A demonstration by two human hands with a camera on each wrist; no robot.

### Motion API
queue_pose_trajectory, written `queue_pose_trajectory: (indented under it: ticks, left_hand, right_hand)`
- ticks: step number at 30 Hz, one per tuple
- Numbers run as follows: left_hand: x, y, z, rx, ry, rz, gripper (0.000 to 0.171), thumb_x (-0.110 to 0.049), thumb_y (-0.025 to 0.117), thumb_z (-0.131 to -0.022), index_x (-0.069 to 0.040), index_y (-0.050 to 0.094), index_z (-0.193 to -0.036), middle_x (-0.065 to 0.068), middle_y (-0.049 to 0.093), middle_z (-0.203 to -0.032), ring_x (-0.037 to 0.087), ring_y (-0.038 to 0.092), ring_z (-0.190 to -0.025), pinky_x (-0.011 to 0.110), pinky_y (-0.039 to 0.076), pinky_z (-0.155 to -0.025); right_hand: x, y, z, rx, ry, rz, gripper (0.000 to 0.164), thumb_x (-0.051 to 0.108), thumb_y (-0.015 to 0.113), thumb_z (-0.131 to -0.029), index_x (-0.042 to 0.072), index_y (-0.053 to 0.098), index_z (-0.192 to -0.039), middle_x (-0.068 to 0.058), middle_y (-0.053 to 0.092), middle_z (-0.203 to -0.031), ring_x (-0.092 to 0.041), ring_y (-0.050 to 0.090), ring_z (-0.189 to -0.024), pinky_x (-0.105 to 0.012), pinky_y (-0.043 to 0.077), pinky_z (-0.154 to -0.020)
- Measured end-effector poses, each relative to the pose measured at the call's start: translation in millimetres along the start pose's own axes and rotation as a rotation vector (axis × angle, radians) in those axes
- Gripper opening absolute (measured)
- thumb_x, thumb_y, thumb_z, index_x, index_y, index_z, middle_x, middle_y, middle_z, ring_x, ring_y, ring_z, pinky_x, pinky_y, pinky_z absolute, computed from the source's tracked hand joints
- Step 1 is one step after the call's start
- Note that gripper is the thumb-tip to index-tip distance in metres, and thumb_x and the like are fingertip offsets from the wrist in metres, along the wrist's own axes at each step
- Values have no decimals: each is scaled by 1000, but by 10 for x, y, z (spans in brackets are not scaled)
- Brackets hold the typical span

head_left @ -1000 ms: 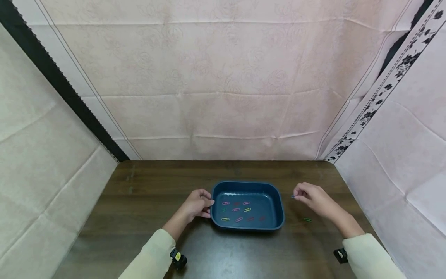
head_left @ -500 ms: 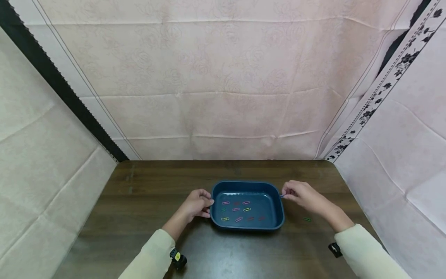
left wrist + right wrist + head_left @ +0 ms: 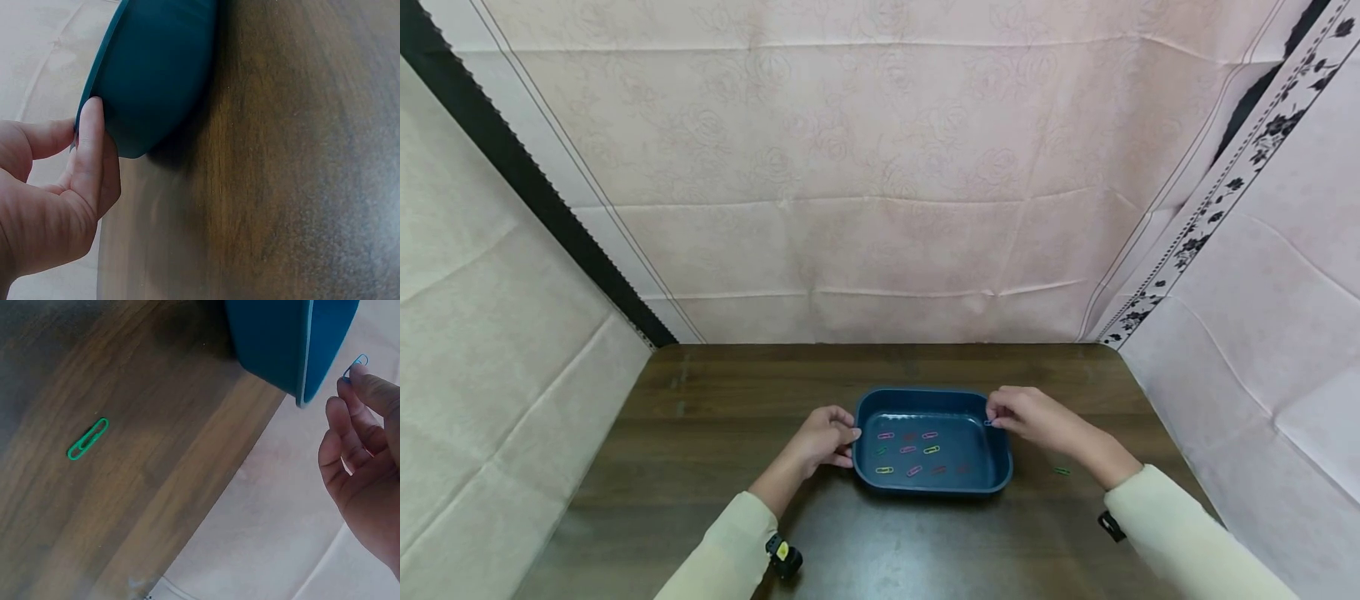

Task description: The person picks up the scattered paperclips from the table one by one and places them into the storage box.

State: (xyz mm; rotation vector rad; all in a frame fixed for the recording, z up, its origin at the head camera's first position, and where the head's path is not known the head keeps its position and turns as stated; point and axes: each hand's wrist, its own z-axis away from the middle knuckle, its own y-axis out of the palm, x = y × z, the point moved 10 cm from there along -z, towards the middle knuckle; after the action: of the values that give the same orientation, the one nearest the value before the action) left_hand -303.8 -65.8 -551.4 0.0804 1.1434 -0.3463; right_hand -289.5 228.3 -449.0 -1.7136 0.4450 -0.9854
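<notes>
A blue rectangular tray point(image 3: 932, 487) stands on the wooden table, with several pink, red, yellow and green paper clips lying in rows on its bottom. My left hand point(image 3: 816, 437) pinches the tray's left rim between thumb and fingers; in the left wrist view the fingers point(image 3: 92, 144) lie along the outer wall. At the tray's right end, my right hand point(image 3: 1037, 417) holds a blue paper clip point(image 3: 358, 362) between thumb and forefinger, over the inside of the rim. On the table right of the tray lies a green paper clip point(image 3: 87, 439), below the right forearm in the head view.
The brown wooden table point(image 3: 737, 383) extends around the tray. Pale patterned cloth point(image 3: 865, 167) hangs behind it, with more cloth at both sides. A small black wrist camera point(image 3: 785, 557) sits at the left sleeve cuff.
My right hand has moved left with the blue paper clip, from the table's right side to over the tray's right rim. The left hand and the tray have stayed in place.
</notes>
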Motion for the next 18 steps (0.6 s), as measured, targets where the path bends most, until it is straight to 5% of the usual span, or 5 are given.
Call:
queue_pose_trajectory:
  ticks: [18]
  left_hand:
    - [-3,4,4,7,-8,0,23,-10,62,-103,2,55,-122,14,62,-95,22,61,-74,33,64,-66]
  right_hand:
    - [179,259,-268,157,-21,-8,15,9,72,-96,18,63,-88,8,58,-86,-7,53,-77,-21,50,-65]
